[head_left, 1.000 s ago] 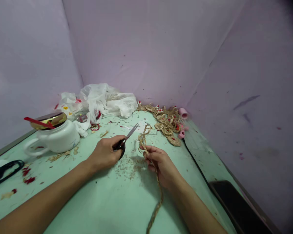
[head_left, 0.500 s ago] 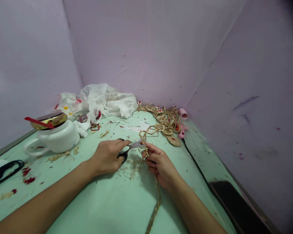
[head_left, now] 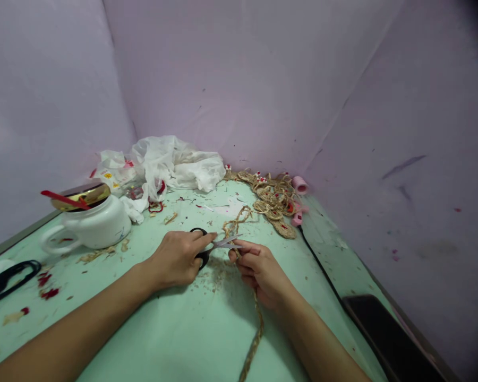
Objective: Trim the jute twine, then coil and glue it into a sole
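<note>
With my left hand (head_left: 178,258) I grip a pair of black-handled scissors (head_left: 222,243), their blades parted and pointing right. Between the thumb and fingers of my right hand (head_left: 262,268) is a tan braided straw cord (head_left: 258,331). From there its tail runs down toward the near side of the table, while a looped end rises above my fingertips. The blades lie at the cord just over those fingertips; whether they touch it I cannot tell.
On the left stands a white mug (head_left: 99,223) with a gold lid and red stick on it. Crumpled white plastic bags (head_left: 179,164) lie at the back. Coiled straw pieces (head_left: 276,204) are heaped back right, beside a pink corded tool (head_left: 298,215). A dark phone-like slab (head_left: 386,339) rests at right.
The scissors have turned slightly and their blades show wider apart, a little lower on the cord. The cord's looped end has pulled in from the right, away from the straw pile.
</note>
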Demonstrator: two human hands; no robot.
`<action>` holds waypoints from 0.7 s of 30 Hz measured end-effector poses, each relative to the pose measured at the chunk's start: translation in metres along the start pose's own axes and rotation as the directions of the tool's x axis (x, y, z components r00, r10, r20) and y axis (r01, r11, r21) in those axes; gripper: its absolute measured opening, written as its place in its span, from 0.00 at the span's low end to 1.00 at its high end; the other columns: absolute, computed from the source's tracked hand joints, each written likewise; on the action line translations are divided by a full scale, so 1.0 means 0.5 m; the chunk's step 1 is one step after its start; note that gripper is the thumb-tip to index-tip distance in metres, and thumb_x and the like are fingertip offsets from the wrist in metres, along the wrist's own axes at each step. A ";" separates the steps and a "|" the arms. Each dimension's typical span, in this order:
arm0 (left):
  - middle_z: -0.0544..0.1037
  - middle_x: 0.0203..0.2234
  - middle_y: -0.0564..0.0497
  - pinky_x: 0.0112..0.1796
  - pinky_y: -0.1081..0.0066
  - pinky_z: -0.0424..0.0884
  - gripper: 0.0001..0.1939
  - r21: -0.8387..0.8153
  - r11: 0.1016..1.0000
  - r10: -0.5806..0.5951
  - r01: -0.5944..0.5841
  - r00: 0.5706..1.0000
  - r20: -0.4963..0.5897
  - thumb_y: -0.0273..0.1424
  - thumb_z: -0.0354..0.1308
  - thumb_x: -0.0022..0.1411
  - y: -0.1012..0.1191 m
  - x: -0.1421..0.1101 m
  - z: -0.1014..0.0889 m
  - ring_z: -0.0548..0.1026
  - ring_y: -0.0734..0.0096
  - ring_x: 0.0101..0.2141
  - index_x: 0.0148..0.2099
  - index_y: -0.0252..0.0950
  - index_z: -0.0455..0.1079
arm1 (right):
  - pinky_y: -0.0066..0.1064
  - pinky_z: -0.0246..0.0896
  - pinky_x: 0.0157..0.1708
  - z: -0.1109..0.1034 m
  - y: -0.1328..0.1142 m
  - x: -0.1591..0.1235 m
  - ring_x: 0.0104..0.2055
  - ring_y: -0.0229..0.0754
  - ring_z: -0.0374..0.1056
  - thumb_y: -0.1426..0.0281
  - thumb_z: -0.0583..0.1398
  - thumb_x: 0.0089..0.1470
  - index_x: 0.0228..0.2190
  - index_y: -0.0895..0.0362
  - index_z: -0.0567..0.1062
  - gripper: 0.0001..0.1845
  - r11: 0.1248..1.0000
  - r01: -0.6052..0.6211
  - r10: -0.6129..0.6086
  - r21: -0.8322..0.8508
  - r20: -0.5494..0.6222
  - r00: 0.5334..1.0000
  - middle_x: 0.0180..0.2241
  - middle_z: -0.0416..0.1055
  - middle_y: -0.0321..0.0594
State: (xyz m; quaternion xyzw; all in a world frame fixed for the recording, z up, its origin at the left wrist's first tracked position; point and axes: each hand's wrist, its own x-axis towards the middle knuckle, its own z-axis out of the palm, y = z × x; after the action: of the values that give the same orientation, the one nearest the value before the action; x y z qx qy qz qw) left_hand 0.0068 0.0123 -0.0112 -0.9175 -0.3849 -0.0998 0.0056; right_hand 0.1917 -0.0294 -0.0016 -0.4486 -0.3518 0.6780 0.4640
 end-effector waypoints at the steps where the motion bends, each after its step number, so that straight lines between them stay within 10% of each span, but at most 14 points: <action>1: 0.74 0.36 0.50 0.31 0.69 0.64 0.27 -0.014 1.000 0.002 -0.002 1.000 0.011 0.24 0.47 0.49 0.001 0.000 -0.002 0.73 0.64 0.34 0.54 0.38 0.58 | 0.21 0.25 0.12 0.000 -0.001 -0.001 0.14 0.24 0.36 0.78 0.55 0.32 0.26 0.60 0.73 0.13 1.000 -0.003 0.003 -0.002 0.008 1.000 0.20 0.60 0.29; 16: 0.77 0.30 0.56 0.29 0.75 0.63 0.23 -0.254 0.965 -0.057 0.057 0.998 0.007 0.23 0.47 0.49 0.000 0.002 -0.008 0.73 0.70 0.30 0.48 0.44 0.65 | 0.22 0.25 0.12 0.001 0.000 -0.001 0.14 0.24 0.35 0.78 0.54 0.32 0.29 0.59 0.75 0.17 1.000 -0.005 0.005 0.017 0.026 1.000 0.20 0.59 0.28; 21: 0.77 0.29 0.55 0.30 0.77 0.64 0.19 -0.383 0.903 -0.270 0.196 0.951 -0.151 0.25 0.48 0.50 -0.009 0.007 0.001 0.72 0.73 0.28 0.45 0.41 0.68 | 0.21 0.46 0.16 -0.006 0.021 0.022 0.20 0.31 0.57 0.79 0.53 0.28 0.26 0.60 0.76 0.18 0.994 0.102 -0.106 -0.034 -0.160 0.981 0.21 0.67 0.35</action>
State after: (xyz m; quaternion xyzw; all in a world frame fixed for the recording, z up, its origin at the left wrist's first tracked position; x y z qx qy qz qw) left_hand 0.0061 0.0181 -0.0115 -0.8351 -0.4645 -0.2608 -0.1374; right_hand 0.1892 -0.0221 -0.0151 -0.4889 -0.3446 0.6096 0.5201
